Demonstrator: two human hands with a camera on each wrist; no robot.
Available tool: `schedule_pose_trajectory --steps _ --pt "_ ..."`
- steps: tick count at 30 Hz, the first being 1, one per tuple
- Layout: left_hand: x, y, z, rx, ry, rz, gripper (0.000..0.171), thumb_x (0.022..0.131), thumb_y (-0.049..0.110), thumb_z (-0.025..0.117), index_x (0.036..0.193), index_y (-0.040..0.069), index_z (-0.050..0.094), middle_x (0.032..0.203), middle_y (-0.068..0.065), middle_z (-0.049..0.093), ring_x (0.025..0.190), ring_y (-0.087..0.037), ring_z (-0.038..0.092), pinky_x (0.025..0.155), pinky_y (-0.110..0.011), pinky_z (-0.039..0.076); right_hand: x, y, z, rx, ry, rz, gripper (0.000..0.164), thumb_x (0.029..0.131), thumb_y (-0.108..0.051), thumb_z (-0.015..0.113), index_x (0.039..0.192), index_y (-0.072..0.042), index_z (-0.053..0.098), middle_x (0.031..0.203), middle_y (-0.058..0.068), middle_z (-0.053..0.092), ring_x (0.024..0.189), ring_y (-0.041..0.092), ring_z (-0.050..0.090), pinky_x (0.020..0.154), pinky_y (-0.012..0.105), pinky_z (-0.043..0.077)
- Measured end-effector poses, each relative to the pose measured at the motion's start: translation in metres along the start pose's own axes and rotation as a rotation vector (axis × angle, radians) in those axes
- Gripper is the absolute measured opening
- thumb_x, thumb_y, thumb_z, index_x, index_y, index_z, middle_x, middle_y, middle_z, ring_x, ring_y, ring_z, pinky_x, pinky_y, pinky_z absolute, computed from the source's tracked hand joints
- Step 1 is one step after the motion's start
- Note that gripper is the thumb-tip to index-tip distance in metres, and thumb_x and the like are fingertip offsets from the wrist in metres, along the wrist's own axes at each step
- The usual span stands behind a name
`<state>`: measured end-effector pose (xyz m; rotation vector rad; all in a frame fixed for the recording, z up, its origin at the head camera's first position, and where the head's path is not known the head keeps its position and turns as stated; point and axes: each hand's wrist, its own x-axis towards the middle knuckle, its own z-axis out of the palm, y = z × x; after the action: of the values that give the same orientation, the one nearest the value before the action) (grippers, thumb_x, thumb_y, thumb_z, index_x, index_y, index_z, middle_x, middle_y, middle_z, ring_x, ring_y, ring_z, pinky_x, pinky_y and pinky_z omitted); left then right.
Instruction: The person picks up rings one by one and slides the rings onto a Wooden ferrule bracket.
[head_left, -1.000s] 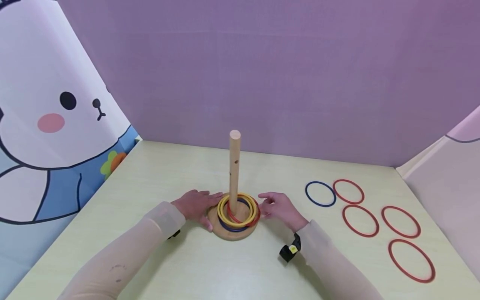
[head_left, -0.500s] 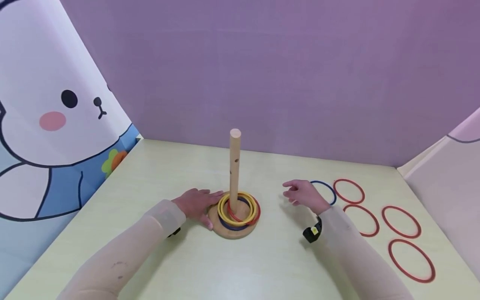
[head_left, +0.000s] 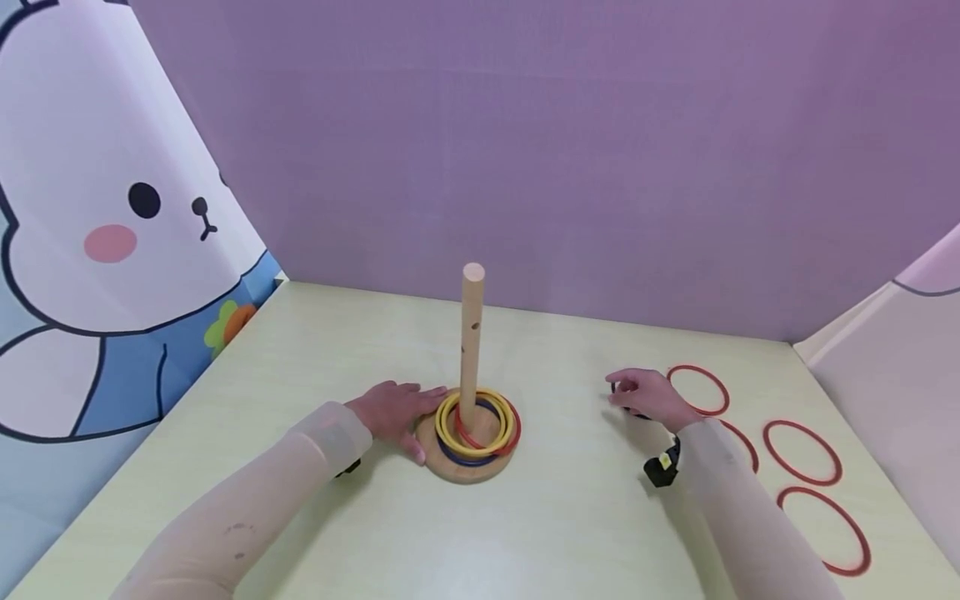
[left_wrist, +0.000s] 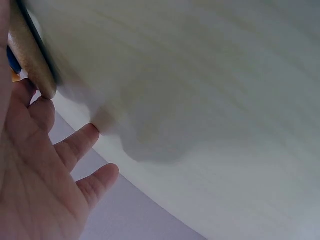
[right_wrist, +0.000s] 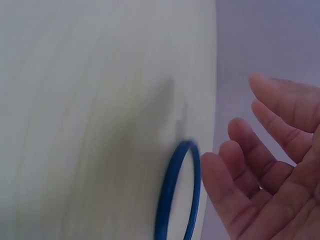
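Note:
My left hand point(head_left: 393, 418) lies with fingers spread against the left side of a round wooden base point(head_left: 465, 475); fingertips touch its edge in the left wrist view. A tall wooden post point(head_left: 470, 342) rises from that base. Yellow rings point(head_left: 480, 452), a red ring point(head_left: 519, 427) and a dark blue ring lie round the post's foot. Over to the right, my right hand point(head_left: 648, 396) hovers at a loose blue ring point(right_wrist: 167, 200), partly covering it in the head view. Its thumb and fingers are apart beside the ring's edge in the right wrist view, not closed on it.
Several red rings point(head_left: 802, 482) lie flat on the pale table point(head_left: 480, 550) at the right, one partly behind my right sleeve. A purple backdrop point(head_left: 525, 167) stands along the far edge, and a cartoon-printed panel point(head_left: 157, 283) along the left.
My right hand has moved right, away from the base, to the loose blue ring. The left hand has stayed at the base.

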<state>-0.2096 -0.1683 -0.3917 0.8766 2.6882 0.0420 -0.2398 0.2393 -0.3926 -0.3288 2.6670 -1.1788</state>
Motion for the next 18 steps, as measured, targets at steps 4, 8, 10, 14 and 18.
schedule_pose_trajectory --steps 4,8,10,14,18 --pt "0.000 0.001 0.000 0.006 0.001 0.002 0.101 0.069 0.056 0.077 0.150 0.015 0.033 0.155 0.000 0.030 0.132 -0.038 0.039 0.104 -0.054 0.034 0.000 0.009 -0.003 -0.132 0.017 -0.053 0.037 0.085 -0.006 0.068 0.117 0.009 0.061 0.088 0.009 0.063 0.079 0.019 0.055 0.070 0.032 0.048" --pt "-0.001 0.000 -0.001 0.027 0.003 0.007 0.102 0.069 0.059 0.076 0.150 0.014 0.033 0.154 -0.001 0.031 0.132 -0.036 0.040 0.103 -0.053 0.035 0.001 0.014 -0.005 -0.247 0.008 -0.055 0.036 0.082 -0.004 0.069 0.114 0.011 0.062 0.087 0.010 0.064 0.080 0.022 0.057 0.074 0.038 0.050" --pt "-0.001 -0.001 -0.001 0.033 0.004 0.008 0.103 0.069 0.060 0.075 0.150 0.013 0.033 0.154 -0.002 0.031 0.132 -0.036 0.040 0.103 -0.052 0.036 0.002 0.014 -0.006 -0.292 -0.008 -0.033 0.036 0.082 -0.005 0.069 0.113 0.011 0.063 0.089 0.012 0.065 0.082 0.023 0.058 0.076 0.041 0.051" --pt "0.000 -0.002 0.000 0.037 0.002 0.015 0.105 0.068 0.062 0.074 0.150 0.013 0.032 0.155 -0.002 0.031 0.132 -0.036 0.040 0.103 -0.052 0.036 0.003 0.016 -0.007 -0.349 -0.033 0.002 0.035 0.082 -0.004 0.068 0.113 0.010 0.064 0.094 0.016 0.066 0.085 0.027 0.059 0.080 0.046 0.050" --pt "0.001 -0.002 0.001 0.029 0.003 0.022 0.105 0.068 0.061 0.075 0.150 0.013 0.032 0.155 -0.003 0.030 0.130 -0.037 0.042 0.103 -0.054 0.036 0.005 0.019 -0.006 -0.379 -0.057 0.023 0.032 0.081 -0.003 0.068 0.111 0.009 0.065 0.095 0.016 0.067 0.086 0.027 0.059 0.081 0.046 0.050"
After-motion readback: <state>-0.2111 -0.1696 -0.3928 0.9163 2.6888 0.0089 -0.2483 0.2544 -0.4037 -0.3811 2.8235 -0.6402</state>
